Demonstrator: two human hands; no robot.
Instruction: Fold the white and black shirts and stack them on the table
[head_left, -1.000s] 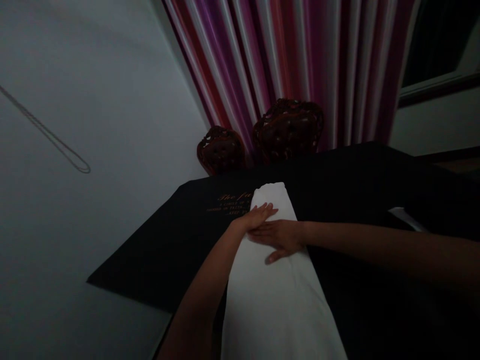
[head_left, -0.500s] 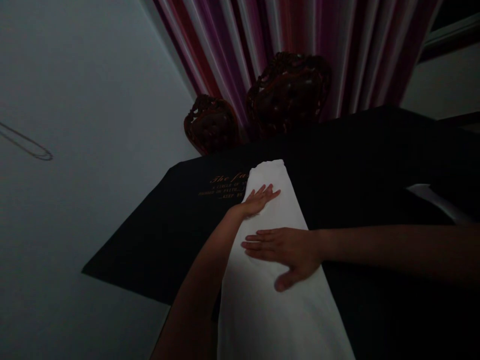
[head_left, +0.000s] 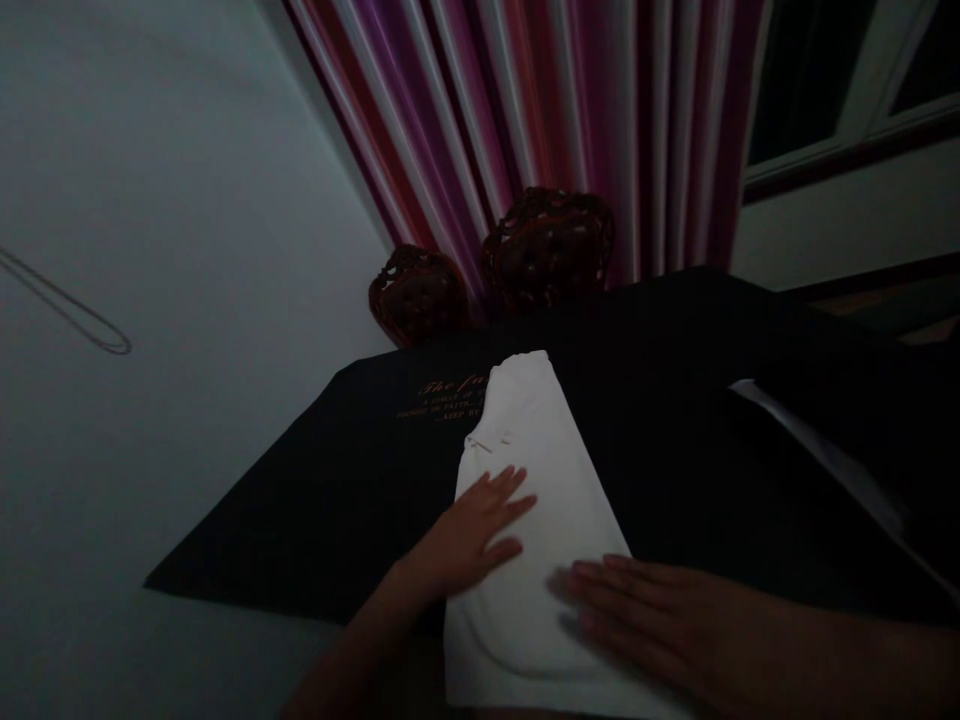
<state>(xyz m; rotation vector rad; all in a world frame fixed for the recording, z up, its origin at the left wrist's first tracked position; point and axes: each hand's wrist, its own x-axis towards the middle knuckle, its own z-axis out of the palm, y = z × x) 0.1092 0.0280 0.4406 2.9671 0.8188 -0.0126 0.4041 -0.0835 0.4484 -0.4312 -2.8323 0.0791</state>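
A folded white garment (head_left: 540,470) lies lengthwise on a black cloth (head_left: 315,500) that bears orange lettering (head_left: 442,398). My left hand (head_left: 469,530) lies flat on the garment's left side, fingers stretched out. Lower down, near the garment's right edge, my right hand (head_left: 645,610) also rests flat with straight fingers. Neither hand grips anything. The scene is dim.
Two dark carved chair backs (head_left: 547,245) stand behind the black cloth, in front of a pink and purple striped curtain (head_left: 570,120). A pale wall (head_left: 150,200) fills the left. A white strip (head_left: 817,450) lies on the dark cloth at right.
Both hands have slid down the white garment toward me, still flat. The right hand moved from the middle to the lower right edge; the left moved off the upper part.
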